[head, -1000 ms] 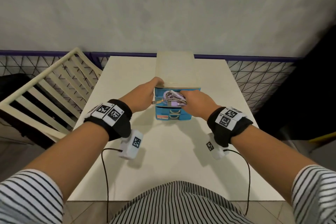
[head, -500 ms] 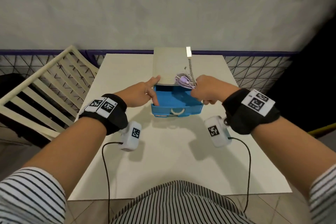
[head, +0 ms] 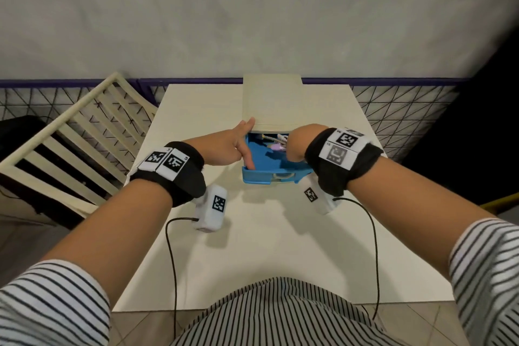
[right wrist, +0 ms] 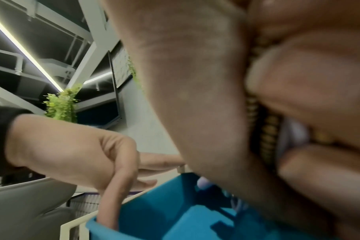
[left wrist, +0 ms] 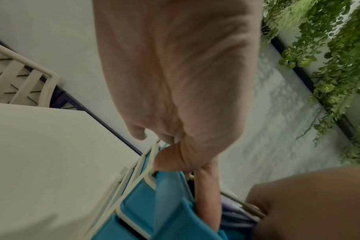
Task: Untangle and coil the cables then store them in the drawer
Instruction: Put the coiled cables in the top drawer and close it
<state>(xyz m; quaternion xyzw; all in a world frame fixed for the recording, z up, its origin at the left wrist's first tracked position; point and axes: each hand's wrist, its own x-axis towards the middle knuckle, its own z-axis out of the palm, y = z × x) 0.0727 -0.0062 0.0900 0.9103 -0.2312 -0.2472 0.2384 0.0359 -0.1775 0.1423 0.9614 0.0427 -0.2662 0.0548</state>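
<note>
A cream drawer cabinet point(head: 271, 104) stands at the table's far middle, its blue top drawer point(head: 269, 177) pulled out towards me. My right hand point(head: 295, 146) is down inside the drawer and grips the coiled cables point(head: 276, 146), a purple one and a gold braided one point(right wrist: 265, 129). My left hand point(head: 227, 146) holds the drawer's left wall: the thumb hooks down inside, and the index finger lies against the cabinet's top edge. In the left wrist view that thumb runs along the blue drawer point(left wrist: 170, 211). Most of the coil is hidden by my right hand.
The cream table point(head: 252, 247) is bare between the cabinet and my body. A slatted cream chair point(head: 70, 143) stands at the left. A black mesh fence point(head: 393, 115) runs behind the table. Thin black wires hang from my wrist cameras.
The top drawer has been pulled out. My right hand lifted the coiled cables over the cabinet front, then lowered them into the drawer. My left thumb moved into the drawer.
</note>
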